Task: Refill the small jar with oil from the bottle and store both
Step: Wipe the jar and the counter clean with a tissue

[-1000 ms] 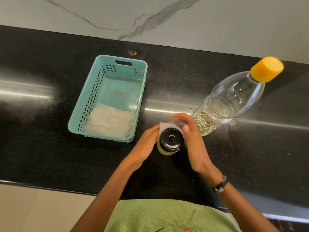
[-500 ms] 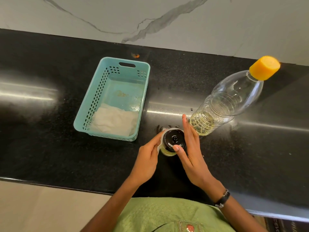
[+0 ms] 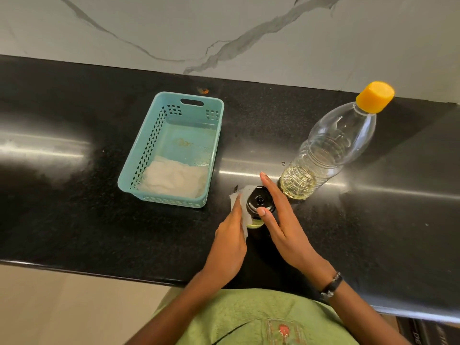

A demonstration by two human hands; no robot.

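On the black counter [image 3: 74, 220], near its front edge and just right of the teal basket [image 3: 139, 170], the small jar [image 3: 260, 206] stands upright with its black lid on, yellow oil showing at its base. Both hands flank it. The left hand [image 3: 230, 242] presses a white tissue [image 3: 240, 207] against the jar's left side, fingers fairly straight along the paper; how far they wrap behind it cannot be told. The tissue is there, I judge, to wipe oil off the glass before storage. The right hand [image 3: 283, 220] lies against the jar's right side with its fingers extended toward the wall and the thumb tip touching the lid's near rim, a light bracing hold that keeps the jar from turning or sliding under the wiping.

The bottle [image 3: 331, 150] stands just beyond the right hand, capped in orange, with oil only in its lowest part; it appears to lean right, which may be only the wide lens. Being closed, it suggests pouring is finished.

The basket holds 1 folded white cloth [image 3: 171, 179] at its near end, leaving its far floor bare, likely the spot for both containers. The oily glass may slip when lifted.
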